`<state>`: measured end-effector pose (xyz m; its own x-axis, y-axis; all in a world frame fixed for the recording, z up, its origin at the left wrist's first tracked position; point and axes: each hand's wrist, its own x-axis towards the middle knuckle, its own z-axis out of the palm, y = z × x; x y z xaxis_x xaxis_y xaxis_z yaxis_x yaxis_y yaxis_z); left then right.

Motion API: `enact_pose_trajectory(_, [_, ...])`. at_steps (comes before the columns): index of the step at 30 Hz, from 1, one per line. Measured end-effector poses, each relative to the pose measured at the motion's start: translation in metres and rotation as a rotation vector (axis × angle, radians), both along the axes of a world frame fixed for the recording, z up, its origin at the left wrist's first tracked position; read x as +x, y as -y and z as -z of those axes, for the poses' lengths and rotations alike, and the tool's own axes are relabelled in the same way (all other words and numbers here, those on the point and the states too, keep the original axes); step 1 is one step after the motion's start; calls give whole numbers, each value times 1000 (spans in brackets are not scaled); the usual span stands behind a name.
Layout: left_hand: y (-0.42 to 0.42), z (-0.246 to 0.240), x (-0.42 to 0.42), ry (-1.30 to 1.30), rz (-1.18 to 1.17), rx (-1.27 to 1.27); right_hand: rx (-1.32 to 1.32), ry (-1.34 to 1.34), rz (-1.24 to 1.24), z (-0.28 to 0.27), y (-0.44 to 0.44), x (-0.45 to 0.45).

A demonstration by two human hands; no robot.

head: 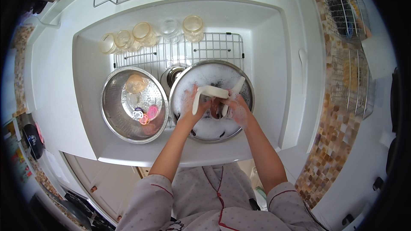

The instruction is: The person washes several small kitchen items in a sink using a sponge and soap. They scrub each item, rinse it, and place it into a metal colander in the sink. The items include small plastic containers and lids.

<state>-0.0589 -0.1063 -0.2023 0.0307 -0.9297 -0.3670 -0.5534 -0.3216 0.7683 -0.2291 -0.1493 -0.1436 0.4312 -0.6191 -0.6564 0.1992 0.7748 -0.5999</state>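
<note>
A cream plastic piece with projecting arms (pixel 215 91), perhaps a baby cup's handle, is held between my two hands above a steel basin (pixel 251 110) of suds. My left hand (pixel 200 106) grips its left side from below. At the other side, my right hand (pixel 237 106) has its fingers on the same piece, and foam clings to the hand and wrist. A brownish thing (pixel 215 108) shows between the hands; I cannot tell what it is. White foam (pixel 205 130) covers much of the water, and dark items partly show through it.
Left of the basin stands a perforated steel colander (pixel 110 118), with an orange-tinted cup (pixel 135 83) and several pacifiers (pixel 144 119) inside. Several clear jars (pixel 144 33) line the sink's back, by a wire grid (pixel 212 43). A white spoon (pixel 302 65) lies on the right ledge.
</note>
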Motion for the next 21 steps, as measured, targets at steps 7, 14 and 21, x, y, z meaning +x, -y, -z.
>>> enact_pose_trajectory(7, [18, 9, 0, 24, 131, 260, -69, 3, 169, 13, -2, -8])
enact_pose_trajectory(14, [4, -39, 24, -552, -119, 36, -353, -951, -364, 33, 8, -17])
enact_pose_trajectory(21, [-1, -20, 16, -126, -154, -74, -973, -1536, -225, -7, -24, 12])
